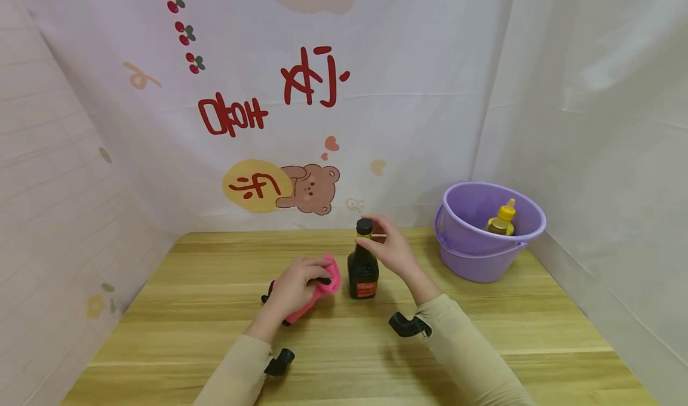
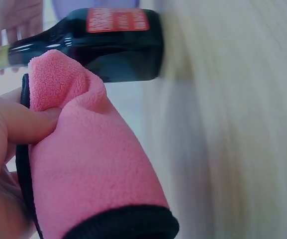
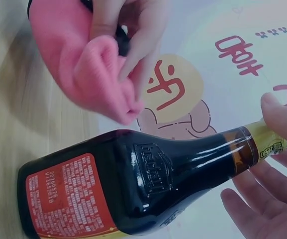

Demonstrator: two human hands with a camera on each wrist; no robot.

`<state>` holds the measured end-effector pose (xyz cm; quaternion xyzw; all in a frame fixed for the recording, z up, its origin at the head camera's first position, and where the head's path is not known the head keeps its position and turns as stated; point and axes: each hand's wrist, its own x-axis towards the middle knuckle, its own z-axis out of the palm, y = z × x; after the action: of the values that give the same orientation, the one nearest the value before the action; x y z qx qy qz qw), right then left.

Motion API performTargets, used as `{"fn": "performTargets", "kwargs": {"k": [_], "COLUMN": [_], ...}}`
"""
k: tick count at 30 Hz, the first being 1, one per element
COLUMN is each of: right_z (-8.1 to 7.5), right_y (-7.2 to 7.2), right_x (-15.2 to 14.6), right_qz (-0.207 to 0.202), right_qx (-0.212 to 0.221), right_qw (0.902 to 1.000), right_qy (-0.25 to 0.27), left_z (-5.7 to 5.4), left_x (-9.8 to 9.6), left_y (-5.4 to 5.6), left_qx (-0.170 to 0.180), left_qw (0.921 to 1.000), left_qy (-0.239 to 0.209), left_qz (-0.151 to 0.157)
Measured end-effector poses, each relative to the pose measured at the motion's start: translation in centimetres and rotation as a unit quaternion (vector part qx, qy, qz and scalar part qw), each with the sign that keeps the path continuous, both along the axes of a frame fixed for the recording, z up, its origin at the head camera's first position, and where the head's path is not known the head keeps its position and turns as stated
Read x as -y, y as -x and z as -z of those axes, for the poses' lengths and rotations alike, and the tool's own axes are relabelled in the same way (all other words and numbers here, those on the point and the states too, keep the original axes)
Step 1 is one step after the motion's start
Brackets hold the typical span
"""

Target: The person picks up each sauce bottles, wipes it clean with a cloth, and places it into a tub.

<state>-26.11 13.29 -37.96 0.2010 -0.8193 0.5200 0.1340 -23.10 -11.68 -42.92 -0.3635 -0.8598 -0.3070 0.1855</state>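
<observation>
A person's two hands work at a wooden table (image 1: 215,334) set in a corner hung w/ printed cloth. The dark sauce bottle (image 1: 362,268) stands upright near the table's middle, red label toward the camera, black cap on top. The right hand (image 1: 389,248) is at the bottle's neck & cap, thumb and fingers loosely curved round the top; in the right-wrist view a fingertip touches the yellow neck band while the other fingers lie relaxed just off the glass, so a firm grip can't be confirmed. The left hand (image 1: 295,286) grips a pink cloth (image 1: 322,289) w/ black edging, bunched in curled fingers, thumb pressed into the fleece; the cloth sits just left of the bottle, its folded tip close to the glass, contact not clear. In the left-wrist view the cloth (image 2: 88,159) fills the foreground w/ the bottle (image 2: 108,45) right behind it. In the right-wrist view the bottle (image 3: 133,189) runs across the frame, cloth (image 3: 93,64) above it. At the table's far right, apart from the hands, a purple bucket (image 1: 473,257) holds a yellow-capped bottle (image 1: 502,218). Beige sleeves cover both forearms.
</observation>
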Motion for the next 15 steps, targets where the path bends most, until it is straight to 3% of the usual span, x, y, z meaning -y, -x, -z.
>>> {"fn": "performTargets", "kwargs": {"k": [7,15], "right_z": [-0.8,-1.2], "right_y": [-0.3,-0.5], "right_x": [0.2,0.2], "right_qz": [0.038,0.060], "right_qx": [-0.016,-0.037], "right_qw": [0.9991,0.9964], "right_qy": [-0.012,-0.046], "left_z": [-0.7,-0.8], "left_x": [0.4,0.7], "left_y": [-1.2,-1.8], "left_qx": [-0.019,-0.024], "left_qw": [0.9986,0.9979], "left_qy": [-0.043,-0.048], "left_qz": [-0.024,-0.037]}}
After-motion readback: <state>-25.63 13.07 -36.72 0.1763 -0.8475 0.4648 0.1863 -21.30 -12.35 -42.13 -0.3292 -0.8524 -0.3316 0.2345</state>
